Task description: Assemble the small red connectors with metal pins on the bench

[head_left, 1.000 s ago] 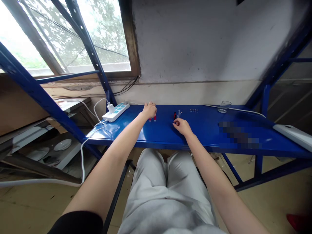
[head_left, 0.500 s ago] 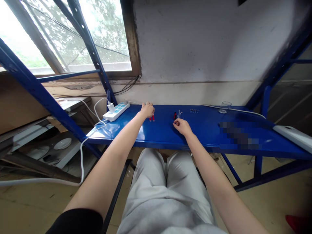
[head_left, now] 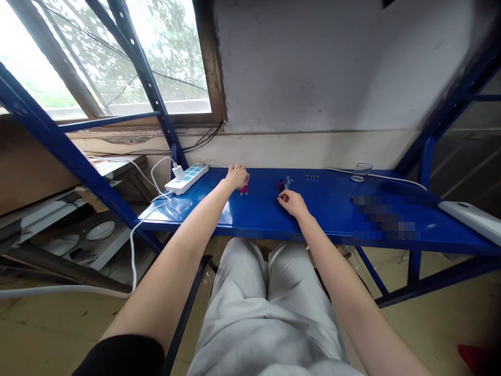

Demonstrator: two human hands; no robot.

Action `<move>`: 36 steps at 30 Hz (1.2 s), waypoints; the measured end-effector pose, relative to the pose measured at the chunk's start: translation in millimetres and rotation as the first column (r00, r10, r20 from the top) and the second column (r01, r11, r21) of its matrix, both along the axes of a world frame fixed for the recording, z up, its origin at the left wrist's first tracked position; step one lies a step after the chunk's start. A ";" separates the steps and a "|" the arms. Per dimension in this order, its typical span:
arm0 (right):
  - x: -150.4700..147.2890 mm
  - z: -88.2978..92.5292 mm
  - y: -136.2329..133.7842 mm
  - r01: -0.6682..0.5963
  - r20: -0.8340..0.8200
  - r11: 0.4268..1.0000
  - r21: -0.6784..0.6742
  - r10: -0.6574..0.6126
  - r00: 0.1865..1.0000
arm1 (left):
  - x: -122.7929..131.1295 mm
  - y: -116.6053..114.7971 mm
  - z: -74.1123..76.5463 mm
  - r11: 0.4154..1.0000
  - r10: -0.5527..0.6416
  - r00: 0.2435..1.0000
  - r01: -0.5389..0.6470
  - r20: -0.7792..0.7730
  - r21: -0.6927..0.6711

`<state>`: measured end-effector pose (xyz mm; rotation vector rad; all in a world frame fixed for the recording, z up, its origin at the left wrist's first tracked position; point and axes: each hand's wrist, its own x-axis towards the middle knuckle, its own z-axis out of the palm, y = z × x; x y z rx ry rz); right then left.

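Observation:
My left hand point(head_left: 237, 176) rests on the blue metal shelf point(head_left: 332, 214) with its fingers curled over small red pieces point(head_left: 243, 190) that poke out below it. My right hand point(head_left: 291, 202) lies further right, fingers bent in a pinch; what it holds is too small to make out. Just beyond it stand a small red and black part point(head_left: 281, 184) and a tiny clear part point(head_left: 287, 182). A row of small dark dots point(head_left: 311, 177) lies behind them.
A white power strip point(head_left: 186, 179) with a plugged charger and white cable sits at the shelf's left end. A clear glass point(head_left: 360, 171) stands at the back right, a white flat object point(head_left: 472, 218) at the far right. Blue frame posts rise on both sides. Plates lie lower left.
My left hand has drawn slightly back and left with the red pieces. The right hand has stayed where it was.

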<state>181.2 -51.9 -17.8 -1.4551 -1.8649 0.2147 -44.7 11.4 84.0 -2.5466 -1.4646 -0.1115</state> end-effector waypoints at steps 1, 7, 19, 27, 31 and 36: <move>-0.1 0.0 -0.1 0.001 -0.002 1.000 0.002 -0.001 1.000 | 0.4 -0.2 0.0 1.000 -0.001 1.000 0.001 0.001 -0.004; -0.7 1.3 -1.3 -0.001 -0.008 1.000 -0.010 0.001 1.000 | -0.2 -0.4 0.3 1.000 0.001 1.000 0.000 0.022 -0.025; -3.3 8.9 -8.2 0.072 0.005 0.997 -0.029 -0.072 0.997 | 0.8 -2.1 3.5 1.000 -0.017 0.999 0.018 0.045 -0.017; 0.5 8.9 -9.1 0.358 -0.089 0.933 -0.041 -0.360 0.929 | 46.3 -34.9 -3.5 0.969 -0.247 0.949 0.236 0.195 0.074; 2.9 7.0 -6.1 0.438 -0.052 0.899 0.018 -0.436 0.898 | 71.2 -40.8 -39.9 0.969 -0.242 0.944 0.247 0.223 0.003; 1.7 8.0 -7.0 0.443 -0.043 0.896 0.040 -0.442 0.896 | 87.8 -37.9 -78.6 0.995 -0.102 0.945 0.104 0.312 0.013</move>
